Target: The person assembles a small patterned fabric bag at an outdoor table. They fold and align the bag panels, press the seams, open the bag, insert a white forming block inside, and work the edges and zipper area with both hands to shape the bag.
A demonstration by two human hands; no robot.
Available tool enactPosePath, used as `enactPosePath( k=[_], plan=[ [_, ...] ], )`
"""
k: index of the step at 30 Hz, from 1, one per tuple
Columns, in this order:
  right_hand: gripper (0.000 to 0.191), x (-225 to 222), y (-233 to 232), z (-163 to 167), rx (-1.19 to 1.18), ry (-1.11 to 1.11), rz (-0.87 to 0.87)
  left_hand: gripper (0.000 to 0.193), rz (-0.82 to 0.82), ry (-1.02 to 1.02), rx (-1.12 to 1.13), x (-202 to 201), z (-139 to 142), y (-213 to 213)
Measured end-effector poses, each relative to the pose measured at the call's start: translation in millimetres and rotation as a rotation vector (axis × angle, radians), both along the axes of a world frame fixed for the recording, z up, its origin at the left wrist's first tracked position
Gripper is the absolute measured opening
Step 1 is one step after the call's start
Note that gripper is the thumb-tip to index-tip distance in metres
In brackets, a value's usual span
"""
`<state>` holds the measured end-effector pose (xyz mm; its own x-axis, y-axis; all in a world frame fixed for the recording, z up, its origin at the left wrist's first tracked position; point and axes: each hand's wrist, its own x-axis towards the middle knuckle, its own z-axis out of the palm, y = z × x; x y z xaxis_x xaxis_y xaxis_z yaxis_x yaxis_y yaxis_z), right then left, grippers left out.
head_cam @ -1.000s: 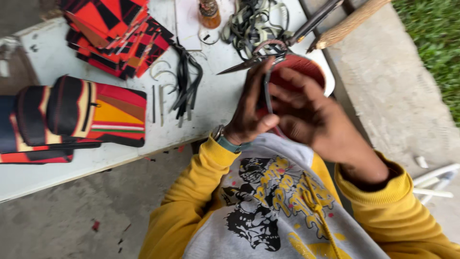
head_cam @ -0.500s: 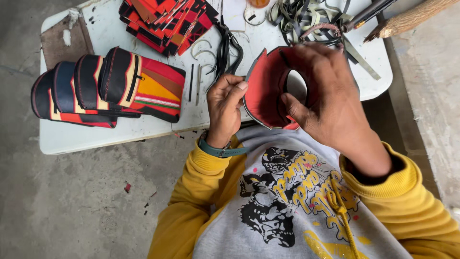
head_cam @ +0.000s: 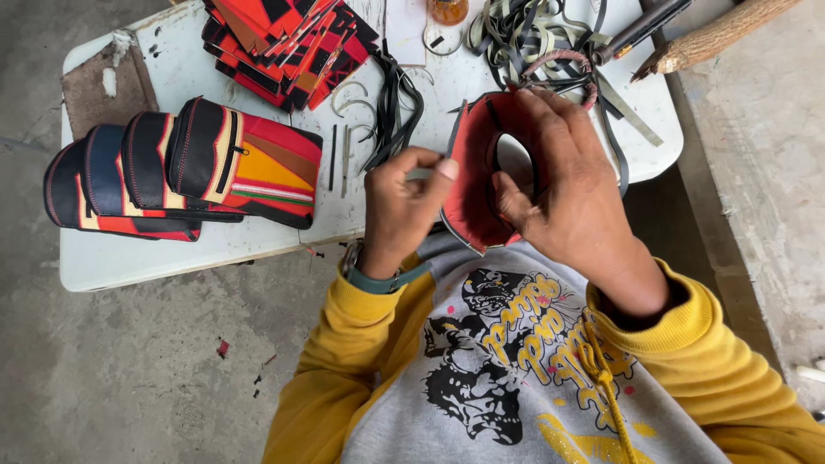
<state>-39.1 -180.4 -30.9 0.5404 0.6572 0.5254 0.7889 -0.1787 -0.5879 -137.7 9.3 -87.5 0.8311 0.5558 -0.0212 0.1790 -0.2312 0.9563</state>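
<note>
So the white table (head_cam: 215,249) is being worked over from above, and most of it is sitting off to the left of the fingers: a row of finished pouches (head_cam: 185,172) is being kept well apart from both hands, on the far left, and a stack of cut red and black pieces (head_cam: 284,43) is being left up and to the left, near the far edge. A tangle of grey straps (head_cam: 516,34) is lying just beyond the right fingertips, with a few thin black strips (head_cam: 395,107) just past the left knuckles.

The red piece (head_cam: 477,185) is the thing being handled. It's being held up off the table between the two hands, right in front of the chest, curved into a loop, with its long axis running roughly away from the body, from the sweatshirt up toward the straps.

The right hand (head_cam: 571,185) is being wrapped over the far and right side of it, fingers curled around the top rim and thumb pressed in on the inner face, so it's gripping the piece firmly. The left hand (head_cam: 404,210) is being closed in a pinch on the grey-edged left rim, thumb and forefinger meeting right at the edge. Whether something small is being pinched there too can't be told. Neither hand is nearer; both are touching it, left on the near-left edge, right on the rest.
</note>
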Motion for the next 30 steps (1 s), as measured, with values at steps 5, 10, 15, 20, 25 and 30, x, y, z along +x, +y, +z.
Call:
enactPosePath(
  k=[5, 10, 15, 20, 25, 30],
  plan=[
    [0.070, -2, -1, -4, 0.007, -0.030, 0.022, 0.014, -0.052, -0.287, 0.511, -4, 21, 2],
    [0.072, 3, -21, -15, 0.067, 0.190, 0.006, 0.032, -0.296, -0.182, 0.310, 29, 21, 18],
    [0.080, 19, -40, -34, 0.247, 0.440, 0.067, 0.075, -0.587, -0.448, -0.145, 72, 1, 4],
    [0.084, 31, -68, -49, 0.502, 1.012, 0.328, 0.075, -0.670, -0.414, -0.066, 82, -16, -30],
    [0.077, 34, -79, -59, 0.375, 1.052, 0.285, 0.080, -0.681, -0.457, 0.056, 79, -16, -52],
    [0.078, 35, -79, -60, 0.426, 1.068, 0.277, 0.072, -0.716, -0.476, 0.140, 78, -10, -57]
  ],
)
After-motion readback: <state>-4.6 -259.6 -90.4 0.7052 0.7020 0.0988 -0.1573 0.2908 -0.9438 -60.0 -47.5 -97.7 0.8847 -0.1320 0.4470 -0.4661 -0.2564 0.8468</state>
